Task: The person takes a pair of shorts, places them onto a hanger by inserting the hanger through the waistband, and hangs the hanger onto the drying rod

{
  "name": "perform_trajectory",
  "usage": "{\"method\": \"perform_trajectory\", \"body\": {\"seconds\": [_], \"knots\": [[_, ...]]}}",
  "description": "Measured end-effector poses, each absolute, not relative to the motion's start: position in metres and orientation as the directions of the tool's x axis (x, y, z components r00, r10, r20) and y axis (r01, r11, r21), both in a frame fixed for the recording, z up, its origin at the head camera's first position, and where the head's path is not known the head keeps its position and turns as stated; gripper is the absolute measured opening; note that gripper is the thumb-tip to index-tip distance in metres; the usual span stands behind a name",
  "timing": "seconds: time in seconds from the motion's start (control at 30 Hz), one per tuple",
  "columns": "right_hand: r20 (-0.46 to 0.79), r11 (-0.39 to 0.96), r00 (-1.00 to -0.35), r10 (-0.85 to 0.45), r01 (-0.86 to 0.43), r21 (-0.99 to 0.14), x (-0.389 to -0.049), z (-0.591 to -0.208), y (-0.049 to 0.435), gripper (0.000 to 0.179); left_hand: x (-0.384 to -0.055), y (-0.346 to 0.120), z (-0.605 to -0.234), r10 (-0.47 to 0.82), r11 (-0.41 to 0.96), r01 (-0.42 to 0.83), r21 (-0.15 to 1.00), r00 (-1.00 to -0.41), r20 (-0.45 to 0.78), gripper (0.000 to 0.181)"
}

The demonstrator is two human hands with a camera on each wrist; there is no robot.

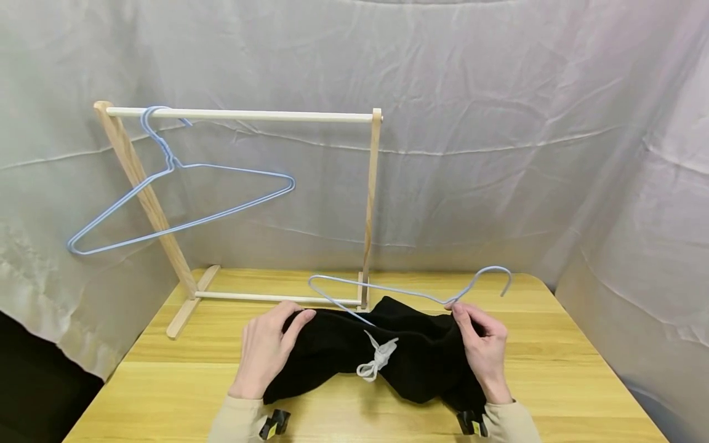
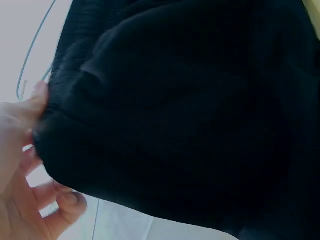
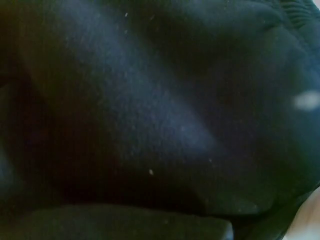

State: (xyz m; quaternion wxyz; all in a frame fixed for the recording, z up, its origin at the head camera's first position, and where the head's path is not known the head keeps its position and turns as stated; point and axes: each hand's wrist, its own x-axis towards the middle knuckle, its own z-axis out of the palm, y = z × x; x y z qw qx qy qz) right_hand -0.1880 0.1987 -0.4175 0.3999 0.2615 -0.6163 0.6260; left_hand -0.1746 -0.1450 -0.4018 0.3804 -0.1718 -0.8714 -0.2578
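Black drawstring pants (image 1: 421, 363) with a gathered waistband hang between my hands above the table. A white drawstring (image 1: 378, 358) is tied in a bow at their front. My left hand (image 1: 268, 347) pinches the left end of the waistband; in the left wrist view black cloth (image 2: 175, 115) spreads beside the fingers. A light blue wire hanger (image 1: 396, 290) slants over the pants, its lower wire passing behind the front waistband. My right hand (image 1: 483, 341) pinches the hanger just below its hook, and the right end of the waistband. Dark cloth (image 3: 150, 115) nearly fills the right wrist view.
A wooden rack (image 1: 373, 203) stands at the back left of the table (image 1: 559, 369). Light blue hangers (image 1: 183, 227) hang together from the left part of its bar (image 1: 266, 115). Grey curtains (image 1: 487, 123) enclose the back and sides.
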Motion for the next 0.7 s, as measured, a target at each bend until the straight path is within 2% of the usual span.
{"method": "perform_trajectory", "body": {"seconds": [0.2, 0.37, 0.53, 0.6, 0.7], "knots": [[0.823, 0.063, -0.551, 0.134, -0.824, -0.562, -0.188, -0.418, 0.204, 0.021, -0.172, -0.146, -0.395, 0.143, 0.722, 0.629, 0.288, -0.544, 0.827, 0.01], [0.808, 0.089, -0.583, 0.085, -0.803, -0.589, -0.186, -0.417, 0.209, 0.021, -0.171, -0.145, -0.392, 0.167, 0.67, 0.697, 0.255, -0.477, 0.863, 0.012], [0.797, 0.099, -0.604, 0.0, -0.793, -0.601, -0.186, -0.417, 0.213, 0.023, -0.175, -0.145, -0.393, 0.175, 0.595, 0.784, 0.176, -0.34, 0.924, 0.03], [0.795, 0.094, -0.605, -0.026, -0.794, -0.601, -0.186, -0.418, 0.214, 0.025, -0.177, -0.144, -0.393, 0.18, 0.569, 0.811, 0.134, -0.282, 0.943, 0.032], [0.799, 0.097, -0.599, -0.059, -0.8, -0.592, -0.187, -0.418, 0.216, 0.026, -0.178, -0.143, -0.393, 0.185, 0.549, 0.83, 0.104, -0.242, 0.953, 0.032]]}}
